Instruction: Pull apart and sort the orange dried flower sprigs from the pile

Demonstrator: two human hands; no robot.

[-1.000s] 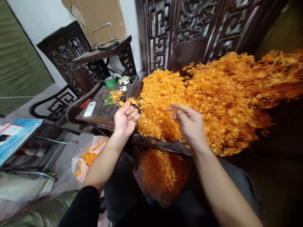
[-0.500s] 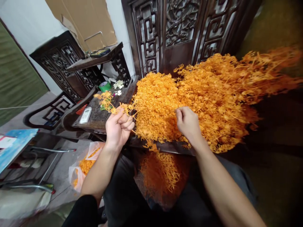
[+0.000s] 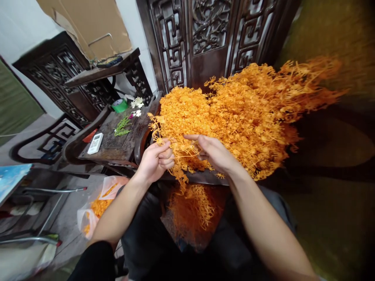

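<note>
A big heap of orange plastic flower sprigs (image 3: 234, 117) lies on a dark wooden seat in front of me. My left hand (image 3: 155, 162) is closed, pinching the stems of an orange sprig (image 3: 159, 130) at the heap's near left edge. My right hand (image 3: 212, 152) is beside it, fingers curled around thin orange stems of the same sprig. A smaller bunch of orange sprigs (image 3: 190, 207) rests on my lap below both hands.
A dark carved side table (image 3: 114, 146) to the left carries a white remote (image 3: 95, 143), green stems (image 3: 122, 127), white flowers (image 3: 136, 102) and a green tape roll (image 3: 120, 105). A plastic bag of orange pieces (image 3: 96, 207) lies on the floor. Carved wooden panels (image 3: 205, 39) stand behind.
My left hand drew its sprig back from over the side table toward the heap. My right hand closed into the heap, then came left to meet the sprig.
</note>
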